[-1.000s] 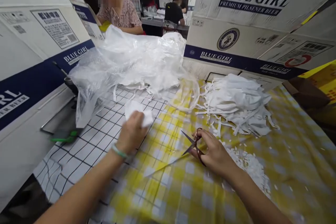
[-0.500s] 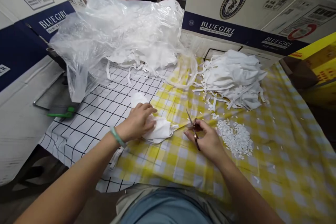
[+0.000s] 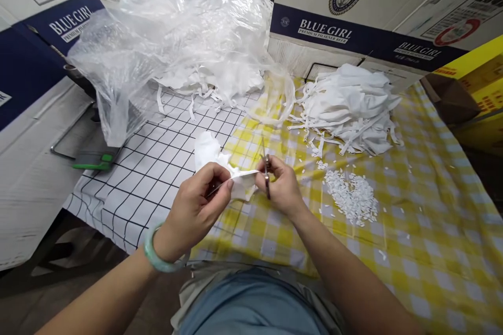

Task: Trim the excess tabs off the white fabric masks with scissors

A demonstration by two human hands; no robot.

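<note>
My left hand (image 3: 198, 208) pinches a white face mask (image 3: 214, 159) and holds it up over the near edge of the table. My right hand (image 3: 280, 187) is closed round small scissors (image 3: 266, 174), whose blades point up beside the mask's right end. Both hands meet just above the yellow checked cloth (image 3: 412, 230). A green bangle sits on my left wrist.
A clear plastic bag (image 3: 173, 47) of white masks lies at the back left. A pile of masks (image 3: 349, 107) lies at the back right, with white clippings (image 3: 351, 196) before it. Blue Girl cardboard boxes (image 3: 353, 31) wall in the table. A green-handled tool (image 3: 92, 162) lies left. A person sits behind.
My left hand has lifted the mask off the table and drawn it nearer. My right hand has moved left with the scissors to the mask's end.
</note>
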